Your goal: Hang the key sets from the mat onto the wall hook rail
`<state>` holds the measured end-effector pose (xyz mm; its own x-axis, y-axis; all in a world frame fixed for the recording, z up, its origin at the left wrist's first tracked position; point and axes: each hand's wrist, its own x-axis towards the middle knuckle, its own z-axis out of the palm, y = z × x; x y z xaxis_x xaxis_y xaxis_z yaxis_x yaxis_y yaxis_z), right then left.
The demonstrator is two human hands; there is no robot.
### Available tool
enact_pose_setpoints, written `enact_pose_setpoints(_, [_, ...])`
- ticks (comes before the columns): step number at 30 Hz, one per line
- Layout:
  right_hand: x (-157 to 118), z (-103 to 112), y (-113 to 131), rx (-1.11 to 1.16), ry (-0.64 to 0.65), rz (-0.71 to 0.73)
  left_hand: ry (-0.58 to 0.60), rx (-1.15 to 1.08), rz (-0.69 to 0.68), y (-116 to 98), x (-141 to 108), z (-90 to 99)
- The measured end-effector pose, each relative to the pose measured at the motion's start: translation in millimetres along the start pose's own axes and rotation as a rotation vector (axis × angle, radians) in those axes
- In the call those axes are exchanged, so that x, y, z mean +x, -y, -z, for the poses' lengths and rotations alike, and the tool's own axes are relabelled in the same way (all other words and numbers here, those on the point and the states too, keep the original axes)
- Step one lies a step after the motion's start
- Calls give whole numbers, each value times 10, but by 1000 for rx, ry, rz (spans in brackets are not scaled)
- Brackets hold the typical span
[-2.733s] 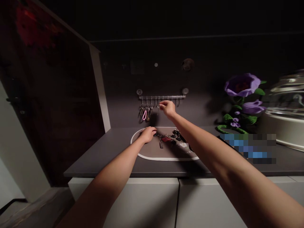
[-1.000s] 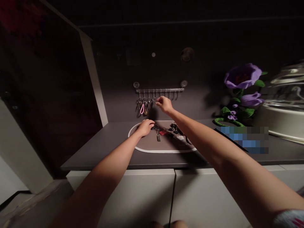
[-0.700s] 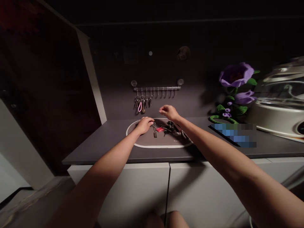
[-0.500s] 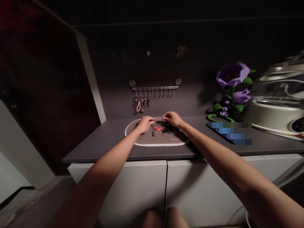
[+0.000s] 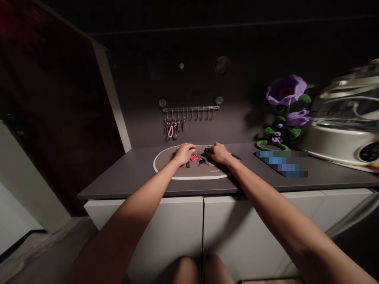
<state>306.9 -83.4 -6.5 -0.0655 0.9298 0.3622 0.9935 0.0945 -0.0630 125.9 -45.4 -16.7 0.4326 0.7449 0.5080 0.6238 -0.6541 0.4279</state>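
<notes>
An oval grey mat [image 5: 166, 167] with a white rim lies on the counter, a small pile of keys [image 5: 202, 161] spread over its middle. My left hand [image 5: 185, 153] hovers low over the left of the pile with its fingers curled together; what they pinch, if anything, is hidden. Beside its fingertips lie a red tag [image 5: 194, 158] and a small dark fob [image 5: 188, 164]. At the pile's right side, my right hand [image 5: 219, 152] has its fingers closed down at some dark keys [image 5: 207, 150], partly hidden by the hand.
Above the mat, a clear hook rail [image 5: 191, 108] on the wall carries several key bunches [image 5: 173, 126] at its left end, one with a pink loop. Purple artificial flowers [image 5: 286, 92], a blurred blue item [image 5: 281, 162] and a cream appliance [image 5: 340, 138] stand to the right.
My right hand has come down onto the dark keys at the pile's right side. My left hand has shifted slightly right, closer to the red tag. The view has moved a little.
</notes>
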Motion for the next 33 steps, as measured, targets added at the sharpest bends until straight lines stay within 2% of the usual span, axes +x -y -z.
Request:
enact_pose_setpoints(3, [3,-1,2,-28,47,-20,-7,52,-7,17,-38,4])
enact_pose_setpoints(10, [14,37,43,107,4,18,-1,171,-72,19,-33,-15])
enact_pose_setpoints(17, [41,4,82,211,-146,107,-41,188,-122,13,-4,-18])
enact_pose_setpoints(21, [49,-22,112,270,-241,181,-67,172,-162,-12,-5,-28])
enact_pose_setpoints(25, [27,-3,178,354,-284,220,-82,160,-171,-31,-7,-41])
enact_pose_setpoints(29, [26,-11,209,527,-301,201,-119,103,-143,-32,-4,-36])
enact_pose_setpoints(33, [67,-63,199,714,-262,154,-187,-82,-88,-21,3,-32])
